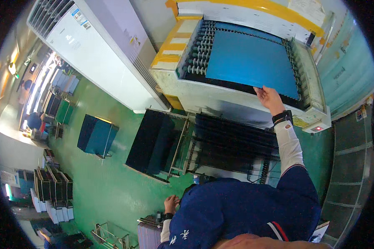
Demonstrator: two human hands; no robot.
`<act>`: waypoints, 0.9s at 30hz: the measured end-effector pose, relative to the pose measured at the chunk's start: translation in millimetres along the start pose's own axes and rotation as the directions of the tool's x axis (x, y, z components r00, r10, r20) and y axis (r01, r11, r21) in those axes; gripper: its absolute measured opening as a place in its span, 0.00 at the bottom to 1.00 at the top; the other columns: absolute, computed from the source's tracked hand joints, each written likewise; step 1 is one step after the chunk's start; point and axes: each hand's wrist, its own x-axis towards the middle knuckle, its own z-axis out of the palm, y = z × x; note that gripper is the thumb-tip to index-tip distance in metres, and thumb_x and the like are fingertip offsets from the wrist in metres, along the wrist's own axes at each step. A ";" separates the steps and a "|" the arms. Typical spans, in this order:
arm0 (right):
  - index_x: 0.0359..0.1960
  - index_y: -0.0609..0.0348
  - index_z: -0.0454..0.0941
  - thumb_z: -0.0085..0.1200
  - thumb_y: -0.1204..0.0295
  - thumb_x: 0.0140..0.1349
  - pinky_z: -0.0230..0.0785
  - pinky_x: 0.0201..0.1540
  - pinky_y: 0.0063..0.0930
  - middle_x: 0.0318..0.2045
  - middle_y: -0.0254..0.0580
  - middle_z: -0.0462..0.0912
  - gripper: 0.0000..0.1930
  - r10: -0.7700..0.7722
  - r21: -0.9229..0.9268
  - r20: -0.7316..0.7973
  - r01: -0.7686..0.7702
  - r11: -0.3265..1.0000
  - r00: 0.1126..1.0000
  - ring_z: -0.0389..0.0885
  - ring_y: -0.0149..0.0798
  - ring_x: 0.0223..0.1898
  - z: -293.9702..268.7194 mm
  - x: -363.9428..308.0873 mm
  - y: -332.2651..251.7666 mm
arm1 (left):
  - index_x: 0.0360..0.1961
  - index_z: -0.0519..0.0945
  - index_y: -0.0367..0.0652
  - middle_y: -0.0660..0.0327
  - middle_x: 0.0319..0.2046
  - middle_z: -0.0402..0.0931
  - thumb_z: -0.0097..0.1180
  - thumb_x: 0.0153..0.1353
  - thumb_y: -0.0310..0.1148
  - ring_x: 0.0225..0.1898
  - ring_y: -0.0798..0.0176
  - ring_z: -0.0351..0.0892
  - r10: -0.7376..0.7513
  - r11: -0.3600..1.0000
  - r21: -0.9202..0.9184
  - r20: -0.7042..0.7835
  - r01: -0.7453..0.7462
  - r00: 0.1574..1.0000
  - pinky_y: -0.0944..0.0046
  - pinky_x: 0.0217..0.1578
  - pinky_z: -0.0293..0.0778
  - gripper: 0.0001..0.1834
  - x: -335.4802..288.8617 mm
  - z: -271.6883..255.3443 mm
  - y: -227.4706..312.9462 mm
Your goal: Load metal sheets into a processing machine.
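- Head view: blue panel (251, 58) lies flat on the rollers of the open-topped machine (224, 94), near edge toward the person.
- Right hand (269, 100): fingertips at the panel's near edge, fingers bent; can't tell whether they pinch it or just touch.
- Left hand (171, 203): low by the body, fingers loosely curled, beside a striped cloth-like surface (148, 236); can't tell if anything is in it.
- In the way: a rack of dark panels (237, 141) stands between body and machine, right arm reaching past it. A second rack (153, 143) stands just left of it, also loaded with dark sheets.
- Tall white air conditioner (99, 54) stands by the machine's left side. Pale bluish curtain (340, 74) on the right, gray paneled unit (349, 162) below it.
- Other containers: a cart with dark and blue panels (96, 137) sits apart on the floor; more loaded racks (53, 186) at far left; bare metal frame (112, 235) near the lower edge.
- Materials: panel smooth, rectangular, slightly glossy; rollers (200, 52) are rows of ringed discs; machine casing pale, scuffed, with yellow tape (253, 6); green floor (99, 182) shiny.
- Co-worker (35, 120) at far left, well apart.
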 end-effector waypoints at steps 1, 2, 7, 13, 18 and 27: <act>0.41 0.66 0.70 0.50 0.72 0.65 0.77 0.43 0.34 0.43 0.53 0.79 0.09 0.041 -0.102 0.056 -0.035 0.994 0.998 0.80 0.46 0.42 -2.1 -4.1 0.1 | 0.47 0.74 0.33 0.55 0.32 0.80 0.54 0.63 0.33 0.25 0.64 0.79 -0.002 1.000 -0.004 -0.006 0.002 1.000 0.69 0.22 0.73 0.15 -0.3 -0.9 -3.9; 0.41 0.66 0.70 0.49 0.71 0.65 0.77 0.41 0.32 0.44 0.53 0.79 0.10 0.087 -0.205 0.108 -0.063 0.977 0.990 0.80 0.44 0.41 -3.3 -8.2 -0.1 | 0.47 0.74 0.34 0.56 0.32 0.80 0.54 0.62 0.33 0.25 0.65 0.79 -0.009 1.000 0.011 -0.007 0.009 1.000 0.70 0.21 0.72 0.16 1.6 -2.5 -9.7; 0.40 0.64 0.75 0.51 0.66 0.64 0.75 0.38 0.26 0.39 0.47 0.82 0.12 0.076 -0.475 0.143 0.001 0.880 0.987 0.80 0.38 0.41 15.1 -19.0 -9.3 | 0.46 0.75 0.34 0.57 0.32 0.81 0.56 0.61 0.34 0.25 0.66 0.79 -0.007 0.997 0.081 -0.010 0.008 1.000 0.70 0.21 0.70 0.16 12.1 -18.3 -45.4; 0.45 0.56 0.78 0.56 0.61 0.59 0.71 0.45 0.36 0.40 0.43 0.83 0.16 -0.494 -0.886 0.372 0.459 0.064 0.786 0.79 0.44 0.44 22.9 9.4 -1.8 | 0.44 0.77 0.34 0.58 0.33 0.82 0.58 0.60 0.36 0.26 0.67 0.78 0.141 0.933 0.328 0.036 -0.145 0.989 0.68 0.23 0.68 0.17 -1.1 -11.9 -40.8; 0.53 0.47 0.76 0.55 0.58 0.58 0.60 0.58 0.47 0.55 0.40 0.75 0.21 -0.493 -0.724 0.654 0.285 -0.629 0.573 0.70 0.50 0.56 22.3 19.9 17.1 | 0.44 0.77 0.33 0.57 0.33 0.82 0.59 0.59 0.35 0.28 0.66 0.78 0.070 0.983 0.176 -0.108 -0.050 0.992 0.68 0.25 0.71 0.17 -24.4 0.0 -37.4; 0.57 0.47 0.72 0.53 0.57 0.59 0.52 0.63 0.51 0.61 0.42 0.69 0.24 -0.457 -0.699 0.672 0.294 -0.652 0.583 0.62 0.50 0.63 23.5 25.0 6.3 | 0.39 0.78 0.31 0.58 0.33 0.81 0.59 0.60 0.34 0.32 0.64 0.80 0.172 0.963 0.219 -0.050 -0.158 0.984 0.67 0.33 0.74 0.14 -16.1 -3.6 -49.5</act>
